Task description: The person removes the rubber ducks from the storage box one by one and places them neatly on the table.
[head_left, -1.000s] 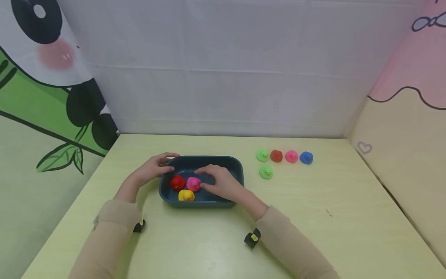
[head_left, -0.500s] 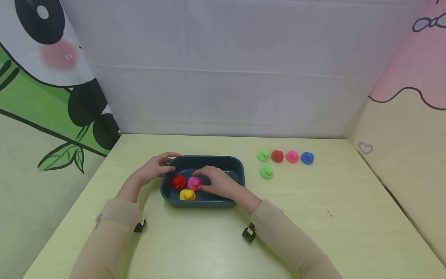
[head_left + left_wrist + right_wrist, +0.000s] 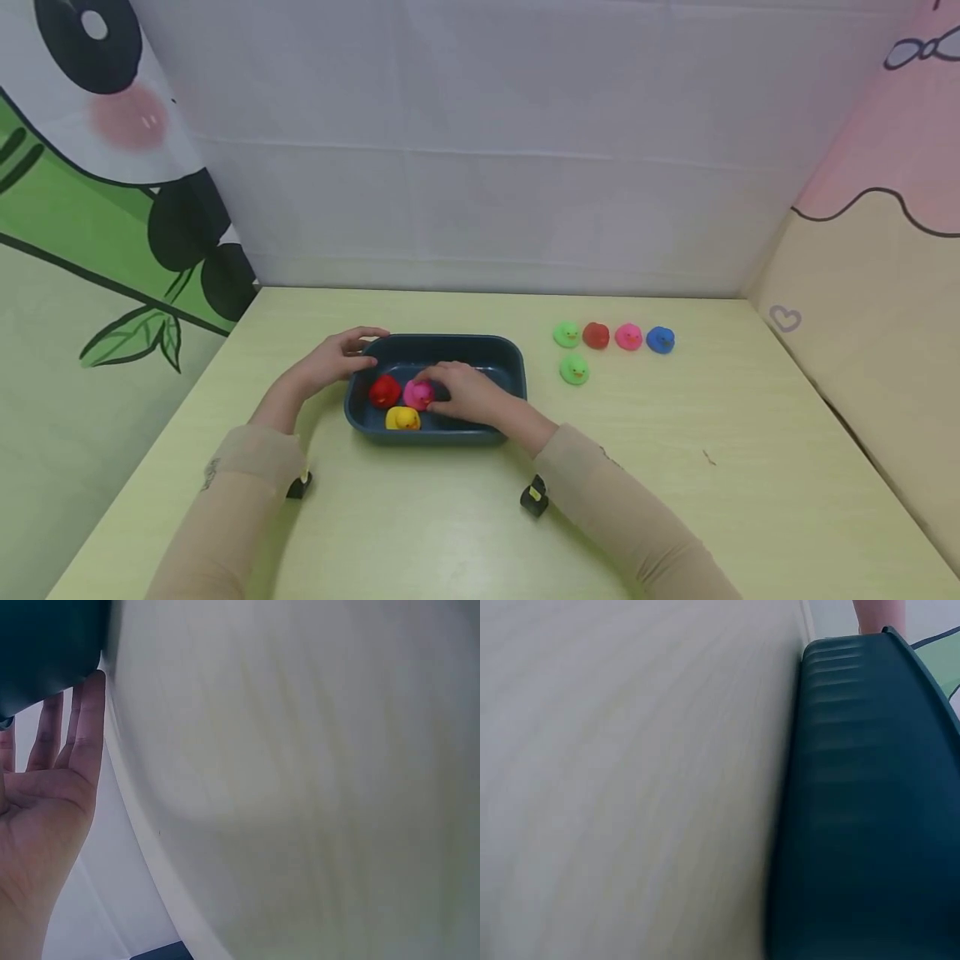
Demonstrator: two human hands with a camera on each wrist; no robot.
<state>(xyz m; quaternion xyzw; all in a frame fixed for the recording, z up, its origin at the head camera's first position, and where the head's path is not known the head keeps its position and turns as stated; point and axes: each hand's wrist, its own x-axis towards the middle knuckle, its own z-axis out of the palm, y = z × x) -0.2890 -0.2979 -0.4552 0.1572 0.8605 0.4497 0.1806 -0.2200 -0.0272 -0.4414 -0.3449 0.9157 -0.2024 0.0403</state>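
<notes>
A dark blue tray [image 3: 442,438] stands on the table, holding a red rubber duck [image 3: 384,391], a pink rubber duck [image 3: 417,395] and a yellow rubber duck [image 3: 402,418] in its left half. My right hand [image 3: 468,393] reaches in over the front right and pinches the pink duck between thumb and fingers. At the tray's back left corner my left hand [image 3: 326,364] holds the rim, thumb over the edge and fingers outside. The left wrist view shows those fingers [image 3: 89,724] against the tray's outer wall [image 3: 49,652]. In the right wrist view only the tray's side [image 3: 870,802] shows up close.
Right of the tray lie two green ducks, one at the back [image 3: 567,334] and one in front [image 3: 574,369]. A red duck [image 3: 596,336], a pink duck [image 3: 628,337] and a blue duck [image 3: 661,339] continue the back row. A white cloth wall [image 3: 480,167] rises behind the table.
My right hand's fingers have closed in on the pink duck in the tray, the hand moving slightly left. The left hand stays at the tray's corner.
</notes>
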